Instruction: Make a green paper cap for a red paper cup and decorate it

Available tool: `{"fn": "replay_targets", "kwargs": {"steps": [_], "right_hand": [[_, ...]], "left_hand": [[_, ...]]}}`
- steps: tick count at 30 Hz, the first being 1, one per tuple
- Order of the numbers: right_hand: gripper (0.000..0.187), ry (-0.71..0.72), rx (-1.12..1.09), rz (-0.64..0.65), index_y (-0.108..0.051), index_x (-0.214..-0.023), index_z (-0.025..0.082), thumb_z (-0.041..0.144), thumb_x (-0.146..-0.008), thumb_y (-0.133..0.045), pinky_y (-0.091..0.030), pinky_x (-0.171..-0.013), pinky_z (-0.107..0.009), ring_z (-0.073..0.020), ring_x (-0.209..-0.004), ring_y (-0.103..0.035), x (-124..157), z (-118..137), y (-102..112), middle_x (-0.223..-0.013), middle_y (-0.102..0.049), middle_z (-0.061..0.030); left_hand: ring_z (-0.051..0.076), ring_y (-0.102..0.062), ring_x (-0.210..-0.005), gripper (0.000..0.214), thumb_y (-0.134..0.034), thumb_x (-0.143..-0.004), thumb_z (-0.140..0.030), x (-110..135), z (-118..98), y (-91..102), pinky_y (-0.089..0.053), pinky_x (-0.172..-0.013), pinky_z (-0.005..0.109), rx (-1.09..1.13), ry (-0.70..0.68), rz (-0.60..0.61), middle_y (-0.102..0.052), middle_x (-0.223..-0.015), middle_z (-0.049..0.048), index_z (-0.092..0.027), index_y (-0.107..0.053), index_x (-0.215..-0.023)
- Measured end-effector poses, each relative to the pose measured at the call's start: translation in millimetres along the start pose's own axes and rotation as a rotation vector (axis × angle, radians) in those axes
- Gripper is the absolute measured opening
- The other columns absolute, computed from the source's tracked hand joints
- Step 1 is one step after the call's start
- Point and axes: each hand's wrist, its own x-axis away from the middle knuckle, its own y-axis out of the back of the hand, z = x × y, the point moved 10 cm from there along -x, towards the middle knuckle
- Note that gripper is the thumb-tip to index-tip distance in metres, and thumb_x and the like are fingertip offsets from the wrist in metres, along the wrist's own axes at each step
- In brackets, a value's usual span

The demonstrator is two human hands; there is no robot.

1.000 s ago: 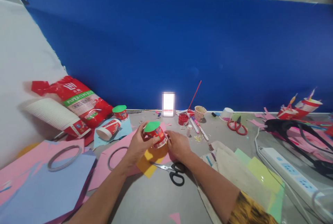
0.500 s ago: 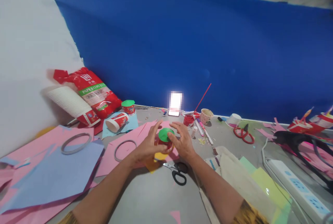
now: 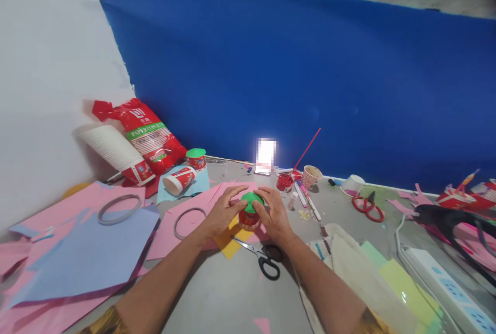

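Note:
A small red paper cup [image 3: 248, 217] with a green paper disc on top stands upside down on yellow paper [image 3: 232, 240]. My left hand [image 3: 222, 213] presses on the disc's left edge, fingers stretched. My right hand [image 3: 274, 213] presses on the disc's right side, fingers curved over it. Black-handled scissors [image 3: 263, 257] lie just in front of my right wrist.
Pink and blue sheets [image 3: 85, 251] with two tape rings [image 3: 119, 208] cover the left. A red bag of cups [image 3: 143, 135], another green-topped cup [image 3: 196, 158] and a lying cup [image 3: 178, 181] stand behind. Red scissors [image 3: 367, 206], markers [image 3: 305, 198] and a power strip [image 3: 445, 281] lie right.
The cup was held tilted in the air between both hands a second ago. It now stands on the yellow paper with both hands pressing on the green disc.

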Motion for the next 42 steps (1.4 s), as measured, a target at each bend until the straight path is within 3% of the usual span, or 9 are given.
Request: {"fn": "replay_targets", "kwargs": {"steps": [9, 18, 30, 35, 42], "right_hand": [[0.039, -0.001, -0.036, 0.035, -0.067, -0.126, 0.022, 0.048, -0.102, -0.052, -0.049, -0.107, -0.05, -0.0291, -0.122, -0.06, 0, 3, 1, -0.126, -0.069, -0.013], [0.043, -0.009, -0.049, 0.07, -0.067, -0.126, 0.022, 0.053, -0.101, -0.051, -0.049, -0.107, -0.05, -0.0296, -0.122, -0.06, 2, -1, -5, -0.127, -0.068, -0.0133], [0.04, -0.041, -0.104, 0.092, -0.066, -0.126, 0.024, 0.052, -0.1, -0.055, -0.05, -0.107, -0.05, -0.0292, -0.121, -0.062, 2, -4, -7, -0.126, -0.069, -0.0121], [0.048, -0.093, -0.131, 0.118, -0.061, -0.133, 0.023, 0.054, -0.097, -0.058, -0.055, -0.095, -0.045, -0.0288, -0.116, -0.064, 1, -5, -3, -0.125, -0.068, -0.0129], [0.047, -0.1, -0.149, 0.147, -0.059, -0.133, 0.022, 0.05, -0.096, -0.059, -0.056, -0.093, -0.043, -0.0277, -0.115, -0.064, 1, -6, -5, -0.128, -0.067, -0.0131]], "left_hand": [[0.033, -0.055, -0.138, 0.05, -0.073, -0.084, -0.05, 1, 0, -0.2, -0.044, -0.115, 0.054, 0.088, 0.015, 0.013, -0.062, -0.146, 0.0129, -0.028, -0.069, -0.129], [0.035, -0.058, -0.135, 0.053, -0.077, -0.08, -0.055, 1, 1, -1.6, -0.047, -0.114, 0.053, 0.098, 0.012, 0.025, -0.065, -0.143, 0.0142, -0.027, -0.071, -0.125], [0.033, -0.057, -0.137, 0.054, -0.076, -0.083, -0.051, -1, 14, -5.6, -0.045, -0.116, 0.053, 0.112, 0.017, 0.085, -0.063, -0.148, 0.0099, -0.033, -0.068, -0.133], [0.033, -0.051, -0.143, 0.06, -0.079, -0.082, -0.046, 3, 7, -9.8, -0.043, -0.118, 0.053, 0.141, -0.005, 0.139, -0.058, -0.154, 0.0091, -0.035, -0.063, -0.139], [0.033, -0.063, -0.127, 0.082, -0.085, -0.075, -0.033, 6, 4, -18.2, -0.051, -0.108, 0.051, 0.209, 0.023, 0.185, -0.063, -0.144, 0.0144, -0.026, -0.053, -0.149]]}}
